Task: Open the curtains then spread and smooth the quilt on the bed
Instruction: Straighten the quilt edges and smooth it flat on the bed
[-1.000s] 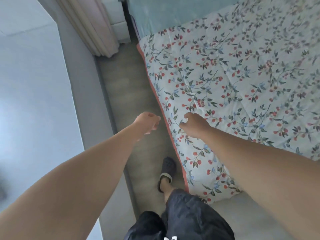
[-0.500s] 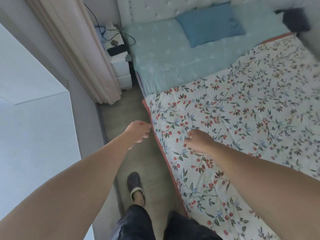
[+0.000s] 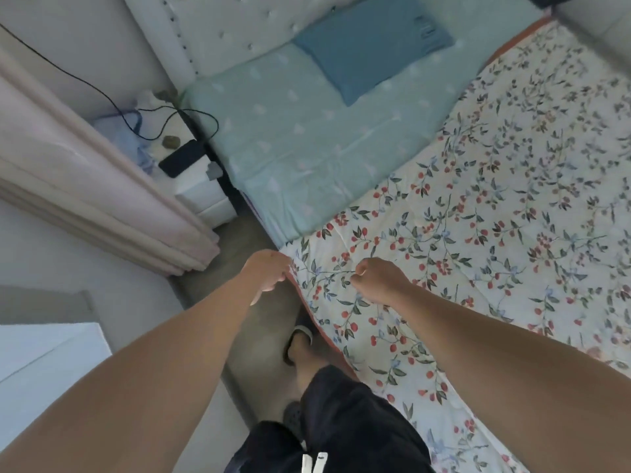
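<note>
A white quilt [image 3: 485, 213] printed with red berries and green leaves, edged in orange-red, covers the lower part of the bed. My left hand [image 3: 268, 273] pinches the quilt's near left corner at its edge. My right hand [image 3: 377, 279] is fisted on the quilt's top just right of that corner, gripping the fabric. Above the quilt lies bare pale green sheet [image 3: 307, 138] with a blue pillow [image 3: 368, 46]. The pink curtain [image 3: 85, 186] hangs gathered at the left.
A white nightstand [image 3: 198, 189] with a black phone [image 3: 181, 158] and cables stands between curtain and bed. A narrow strip of floor [image 3: 239, 247] runs along the bed; my sandalled feet [image 3: 300, 339] stand in it. A tufted headboard [image 3: 218, 32] is at the top.
I have stepped along the bed toward its head and the view has lifted. My left hand has moved from the air onto the quilt's corner, and my right hand has closed on the fabric.
</note>
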Demonstrator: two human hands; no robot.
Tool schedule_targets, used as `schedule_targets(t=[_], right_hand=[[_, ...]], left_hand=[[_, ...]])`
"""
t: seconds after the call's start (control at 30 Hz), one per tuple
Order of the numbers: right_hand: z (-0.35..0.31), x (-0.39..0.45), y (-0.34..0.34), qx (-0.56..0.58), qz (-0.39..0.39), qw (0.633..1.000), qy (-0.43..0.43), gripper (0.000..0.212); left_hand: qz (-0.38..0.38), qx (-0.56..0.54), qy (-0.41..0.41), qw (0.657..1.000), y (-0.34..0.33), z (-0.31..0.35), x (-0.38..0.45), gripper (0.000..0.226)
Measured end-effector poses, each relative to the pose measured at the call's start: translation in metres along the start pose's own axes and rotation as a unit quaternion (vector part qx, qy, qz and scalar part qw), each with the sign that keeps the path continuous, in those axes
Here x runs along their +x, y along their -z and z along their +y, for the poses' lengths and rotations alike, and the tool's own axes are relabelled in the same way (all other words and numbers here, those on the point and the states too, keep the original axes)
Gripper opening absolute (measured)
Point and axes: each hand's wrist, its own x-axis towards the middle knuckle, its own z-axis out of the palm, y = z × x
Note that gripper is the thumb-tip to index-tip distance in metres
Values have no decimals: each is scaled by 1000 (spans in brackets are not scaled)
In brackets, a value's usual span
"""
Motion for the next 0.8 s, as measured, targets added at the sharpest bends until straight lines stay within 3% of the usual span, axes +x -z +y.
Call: schedule_targets(t=[0.13, 0.33, 0.53, 0.67, 0.8], right_hand=[[-19, 114, 5, -2, -25, 1000, -1, 40], [-40, 246, -18, -11, -39, 999, -3, 52], [-35, 362, -70, -132, 24, 985, 105, 66], [-23, 393, -94, -181, 30, 978, 100, 43], [-21, 382, -92, -139, 62, 985, 85, 21]], left_hand=[[0, 20, 36, 999, 8, 18, 107, 29], [8, 16, 105, 994, 10, -2, 233, 14], [21, -12, 173, 985, -9, -45, 353, 21], [0, -34, 214, 976, -22, -66, 389, 52], [-69, 7, 231, 971, -19, -66, 383, 43]])
